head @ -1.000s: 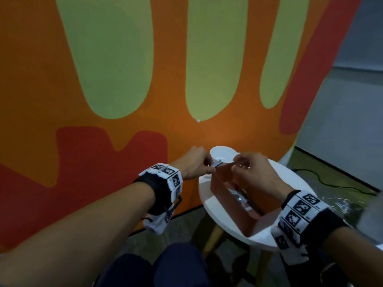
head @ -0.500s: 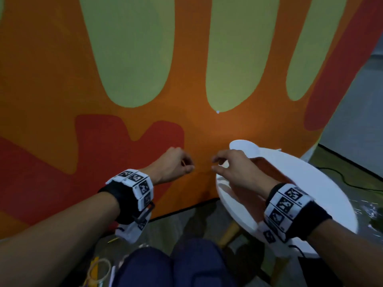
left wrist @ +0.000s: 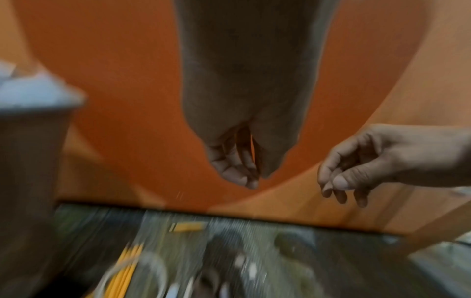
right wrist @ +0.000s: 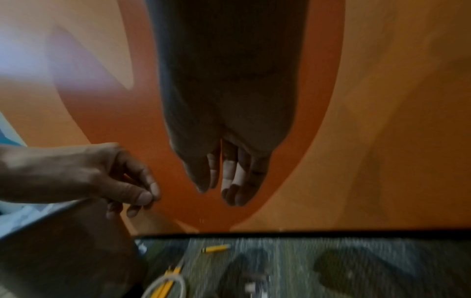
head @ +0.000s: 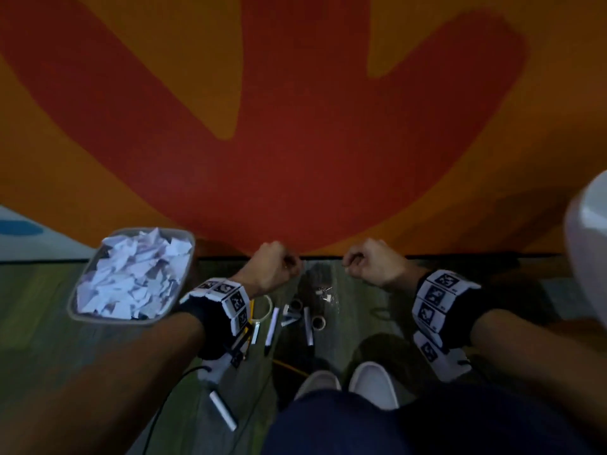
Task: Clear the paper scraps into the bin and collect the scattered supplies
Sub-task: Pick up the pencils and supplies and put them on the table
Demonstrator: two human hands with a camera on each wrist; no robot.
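A grey bin [head: 74, 310] heaped with white paper scraps [head: 131, 277] stands on the floor at the left. Right of it lie scattered supplies: white markers [head: 272, 326], small tape rolls [head: 318, 322], a clear tape ring [head: 266, 307], yellow pencils [right wrist: 173, 270] and a clear bag of small metal bits [head: 323, 292]. My left hand [head: 279, 267] hovers above them with its fingers loosely curled. My right hand [head: 361, 261] hovers beside it, curled the same way. Nothing shows in the left hand [left wrist: 244, 177] or the right hand [right wrist: 229, 189] in the wrist views.
The orange and red wall meets the floor just beyond the hands. A white round table [head: 588, 241] juts in at the right edge. My white shoes [head: 371, 382] stand below the supplies. A white stick [head: 223, 410] and a black cable [head: 170, 405] lie lower left.
The view has swung down from the white table to the floor. Both hands left the table, moved left and down, and now hang over the supplies; the small thing they pinched is gone.
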